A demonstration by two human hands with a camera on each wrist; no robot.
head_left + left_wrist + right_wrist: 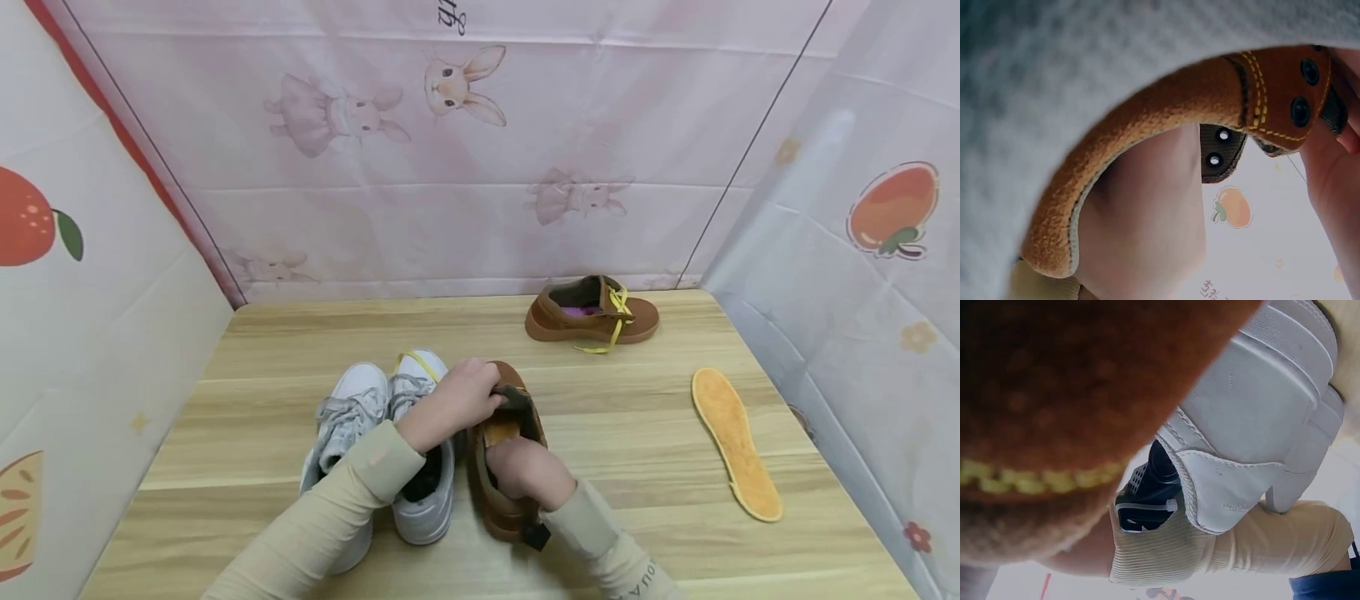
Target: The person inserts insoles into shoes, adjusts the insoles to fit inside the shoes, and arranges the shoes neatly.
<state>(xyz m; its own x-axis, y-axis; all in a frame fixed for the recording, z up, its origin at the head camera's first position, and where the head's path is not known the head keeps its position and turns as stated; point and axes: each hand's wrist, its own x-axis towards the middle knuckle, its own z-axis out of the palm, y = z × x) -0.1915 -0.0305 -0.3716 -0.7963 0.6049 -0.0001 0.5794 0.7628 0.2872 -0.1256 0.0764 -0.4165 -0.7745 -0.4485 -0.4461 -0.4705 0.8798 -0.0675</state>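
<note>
A brown shoe (507, 515) without visible threaded laces stands on the wooden table, toe pointing away. My left hand (468, 392) grips its upper near the tongue; in the left wrist view, fingers (1329, 169) lie beside the eyelet flap (1294, 103). My right hand (525, 471) reaches into the shoe's opening, its fingertips hidden inside. Just ahead of it shows an orange-yellow insole (501, 431) lying in the shoe. The right wrist view is partly filled by the shoe's blurred brown side (1085, 387) with yellow stitching.
Left of the brown shoe stand two white sneakers (360, 408), the nearer one partly under my left forearm. A second brown shoe (637, 321) with yellow laces sits at the table's back. Another orange insole (735, 442) lies flat on the right. Printed cloth walls (487, 233) enclose the table.
</note>
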